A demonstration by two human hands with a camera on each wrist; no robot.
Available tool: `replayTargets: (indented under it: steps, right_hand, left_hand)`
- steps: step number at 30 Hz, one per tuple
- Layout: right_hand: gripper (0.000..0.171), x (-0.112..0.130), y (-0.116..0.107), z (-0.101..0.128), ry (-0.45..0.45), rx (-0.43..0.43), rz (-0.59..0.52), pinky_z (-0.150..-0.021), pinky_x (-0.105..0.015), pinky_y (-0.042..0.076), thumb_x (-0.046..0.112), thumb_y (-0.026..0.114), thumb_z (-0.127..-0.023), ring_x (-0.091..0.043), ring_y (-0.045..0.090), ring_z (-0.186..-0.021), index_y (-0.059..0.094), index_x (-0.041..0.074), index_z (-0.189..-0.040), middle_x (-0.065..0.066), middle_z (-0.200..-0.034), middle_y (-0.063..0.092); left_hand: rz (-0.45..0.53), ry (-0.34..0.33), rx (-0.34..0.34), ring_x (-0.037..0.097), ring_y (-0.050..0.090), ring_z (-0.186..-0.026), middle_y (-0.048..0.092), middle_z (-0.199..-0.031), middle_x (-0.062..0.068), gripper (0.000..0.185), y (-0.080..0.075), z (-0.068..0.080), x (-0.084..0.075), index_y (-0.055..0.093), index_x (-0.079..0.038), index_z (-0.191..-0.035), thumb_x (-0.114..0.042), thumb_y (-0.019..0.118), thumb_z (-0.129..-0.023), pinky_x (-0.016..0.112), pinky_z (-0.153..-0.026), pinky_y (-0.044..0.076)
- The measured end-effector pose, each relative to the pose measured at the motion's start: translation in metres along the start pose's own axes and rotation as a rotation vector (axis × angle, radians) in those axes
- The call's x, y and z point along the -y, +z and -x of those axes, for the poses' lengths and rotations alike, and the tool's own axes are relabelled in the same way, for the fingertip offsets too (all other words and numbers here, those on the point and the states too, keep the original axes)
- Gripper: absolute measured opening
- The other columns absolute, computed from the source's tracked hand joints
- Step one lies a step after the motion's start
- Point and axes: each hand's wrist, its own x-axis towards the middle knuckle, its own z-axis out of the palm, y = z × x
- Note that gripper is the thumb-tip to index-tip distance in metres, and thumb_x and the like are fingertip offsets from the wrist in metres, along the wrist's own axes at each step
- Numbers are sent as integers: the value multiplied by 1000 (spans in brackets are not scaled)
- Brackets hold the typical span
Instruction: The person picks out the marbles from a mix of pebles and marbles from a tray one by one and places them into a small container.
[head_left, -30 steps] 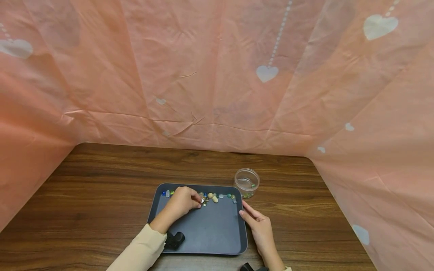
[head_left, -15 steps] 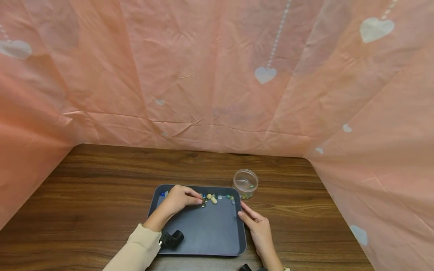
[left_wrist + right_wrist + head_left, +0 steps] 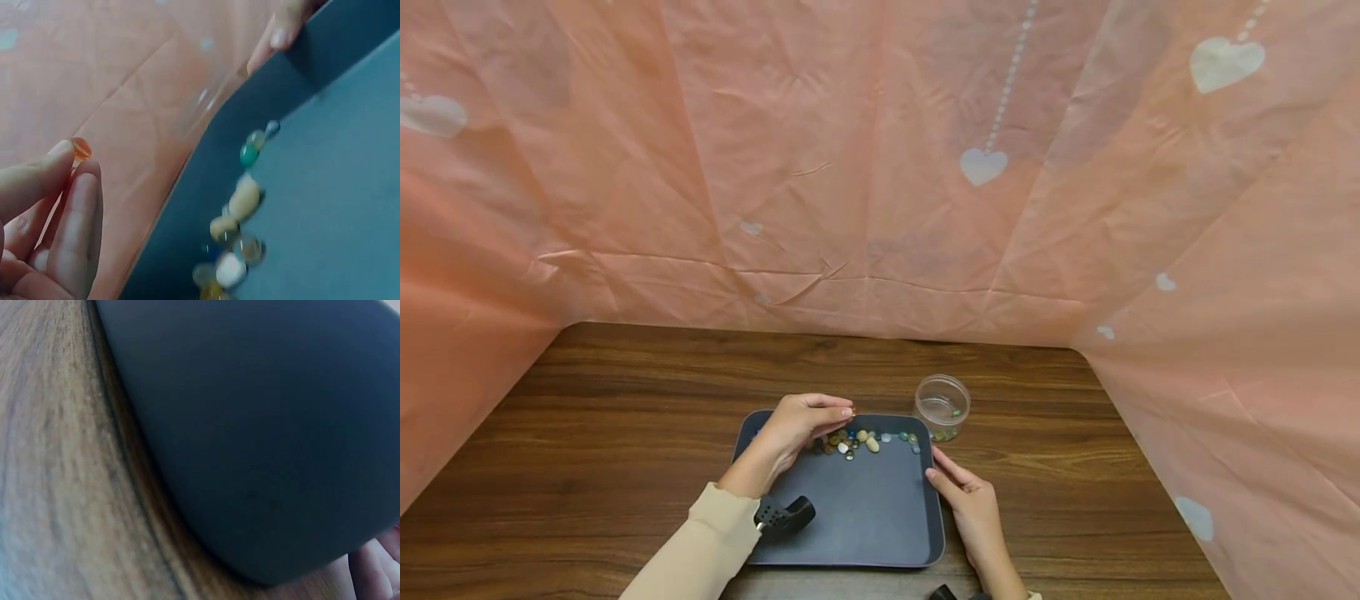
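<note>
A wooden desk (image 3: 625, 417) carries everything, closed in at its far edge and both side edges by a pink sheet printed with white hearts (image 3: 880, 167). Near the front edge, about midway along it, lies a dark grey tray (image 3: 865, 517). Its rim also fills most of the right wrist view (image 3: 262, 425), with wood grain beside it.

The left hand (image 3: 797, 421) hangs above the tray's far left part, raised clear of its floor. Its thumb and forefinger are drawn narrow and pinch a small orange bead (image 3: 80, 148), which the left wrist view shows held up at the fingertips (image 3: 84, 187) against the pink sheet.

The right hand (image 3: 973, 508) lies on the desk along the tray's right edge, fingers straight and relaxed, fingertips touching the rim near the far right corner. It holds nothing. One fingertip shows at the tray's rim in the left wrist view.

A clear round plastic cup (image 3: 942, 407) stands on the desk just beyond the tray's far right corner, with a few small beads in its bottom.

A loose row of mixed beads (image 3: 865, 438) lies along the tray's far edge: cream, green, amber, clear and blue pieces (image 3: 240, 206), some touching one another.
</note>
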Motion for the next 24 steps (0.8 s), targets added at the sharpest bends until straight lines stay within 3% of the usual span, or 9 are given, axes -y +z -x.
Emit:
replayTargets:
  steps: [10,13,16,20,24]
  right_hand:
    - [43,0,0,1,3,4,-27,-85,-15,52,17,75,-88,6,63,-107,66,5,-128,-10,-131,64]
    - [42,0,0,1,2,7,-34,-85,-15,52,17,75,-88,5,63,-108,67,5,-128,-10,-131,65]
    - [42,0,1,1,-3,10,-27,-86,-15,51,17,75,-88,5,63,-109,67,5,-127,-10,-130,65]
    - [40,-1,1,0,-11,12,-15,-87,-14,50,17,74,-89,5,63,-109,67,5,-127,-10,-130,65]
    - [40,-1,-1,0,-21,2,-16,-88,-13,49,16,74,-89,7,62,-109,68,4,-126,-10,-130,66]
  left_hand:
    - [-24,54,30,33,70,-107,77,-102,13,31,50,-23,-16,71,8,-113,-8,75,-87,46,-98,53]
    - [-39,93,42,34,71,-105,77,-101,15,29,67,-30,-19,71,10,-110,-6,75,-86,46,-94,55]
    - [-82,132,44,28,75,-93,77,-98,16,25,82,-36,-20,74,9,-105,-6,76,-84,43,-86,59]
    - [-250,211,11,11,67,-74,78,-94,12,18,99,-42,-22,79,0,-96,-11,80,-82,31,-70,57]
    - [-527,336,-39,10,63,-75,78,-91,5,9,112,-47,-24,82,-10,-88,-17,81,-82,21,-62,47]
